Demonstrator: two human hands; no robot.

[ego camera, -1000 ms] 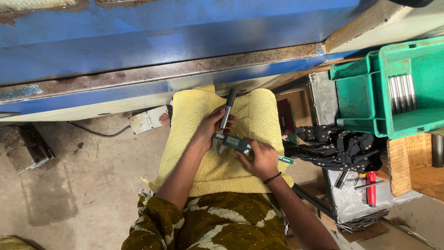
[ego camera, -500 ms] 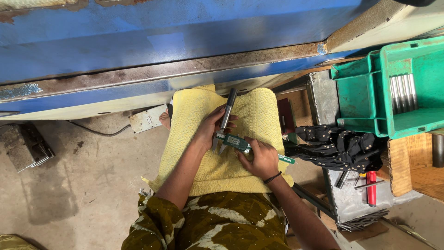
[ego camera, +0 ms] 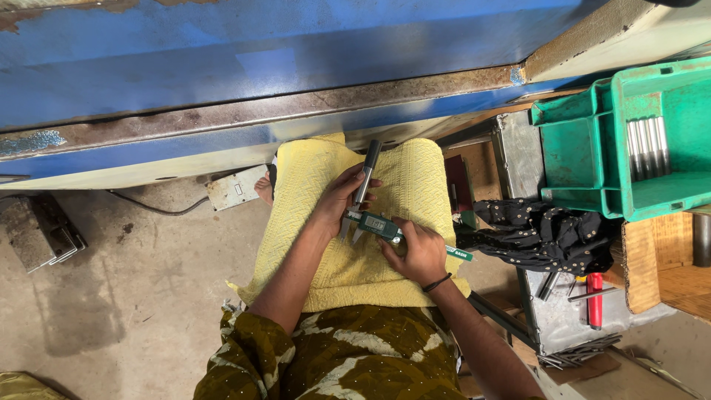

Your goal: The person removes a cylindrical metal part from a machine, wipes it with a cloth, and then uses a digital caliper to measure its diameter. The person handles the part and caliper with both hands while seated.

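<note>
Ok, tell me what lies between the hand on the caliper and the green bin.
In the head view, a crumpled black cloth lies between the right hand on the digital caliper and the green bin, draped over a grey metal box.

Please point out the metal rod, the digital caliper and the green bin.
metal rod [ego camera: 368, 169], head view, dark upper shaft.
digital caliper [ego camera: 379, 224], head view, green display body.
green bin [ego camera: 585, 152], head view, left compartment wall.
</note>
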